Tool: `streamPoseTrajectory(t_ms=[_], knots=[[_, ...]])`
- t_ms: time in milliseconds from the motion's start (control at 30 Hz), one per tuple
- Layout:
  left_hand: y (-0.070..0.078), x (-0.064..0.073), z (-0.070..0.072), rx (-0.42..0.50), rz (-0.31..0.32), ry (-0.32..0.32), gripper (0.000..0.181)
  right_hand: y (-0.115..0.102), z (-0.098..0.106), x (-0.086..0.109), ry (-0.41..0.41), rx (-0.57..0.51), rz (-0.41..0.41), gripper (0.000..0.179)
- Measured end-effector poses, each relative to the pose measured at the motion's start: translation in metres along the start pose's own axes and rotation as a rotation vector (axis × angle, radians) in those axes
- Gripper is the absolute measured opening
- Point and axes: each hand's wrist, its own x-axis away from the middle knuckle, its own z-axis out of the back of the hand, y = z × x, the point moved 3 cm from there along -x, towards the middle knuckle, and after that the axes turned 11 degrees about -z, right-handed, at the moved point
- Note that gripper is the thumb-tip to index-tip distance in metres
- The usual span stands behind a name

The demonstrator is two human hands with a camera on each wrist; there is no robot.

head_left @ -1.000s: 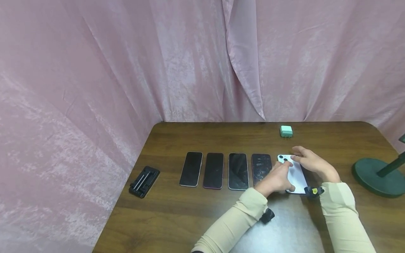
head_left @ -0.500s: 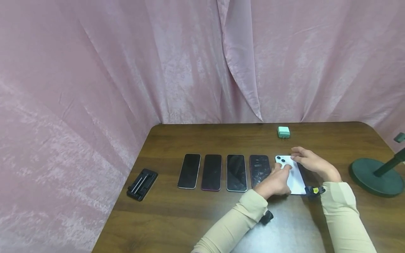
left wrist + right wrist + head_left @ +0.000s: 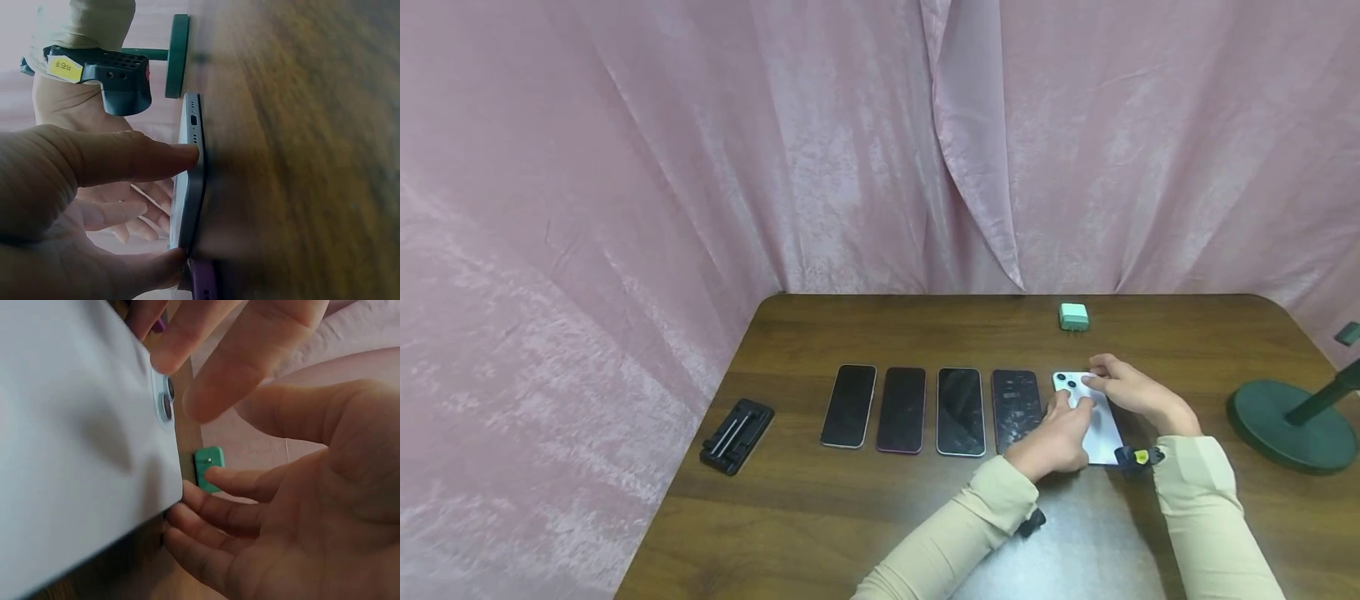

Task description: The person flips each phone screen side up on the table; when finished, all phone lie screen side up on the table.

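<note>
A white smartphone (image 3: 1102,437) lies back side up at the right end of a row of phones, its camera lenses toward the far edge. My left hand (image 3: 1054,437) holds its near left part. In the left wrist view the thumb (image 3: 169,157) presses the end with the charging port, and another finger (image 3: 159,265) meets the long side. My right hand (image 3: 1138,396) arches over the far right corner. Seen from the right wrist, its lower fingertips (image 3: 187,506) touch that corner and the palm is spread.
Several dark-screened phones, including a purple-edged one (image 3: 1017,408), lie left of the white one. A black folding stand (image 3: 737,437) sits at the far left. A mint-green charger plug (image 3: 1073,317) is near the back edge, and a green lamp base (image 3: 1270,433) stands right.
My left hand's thumb has drawn in from its spread position at the phone's near end. The right hand's fingers have shifted slightly left over the top corner. The phone stays about in place.
</note>
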Motion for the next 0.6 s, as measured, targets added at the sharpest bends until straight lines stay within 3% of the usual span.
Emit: streamPoseTrajectory(t_ms=[367,600], knots=[[0.002,0.001,-0.003,-0.034,-0.040,0.010,0.076,0.004,0.003,0.002,-0.046,-0.095,-0.023,0.067],[0.002,0.002,-0.002,-0.046,-0.060,-0.001,0.079,0.012,0.011,0.005,-0.113,-0.203,0.012,0.069]])
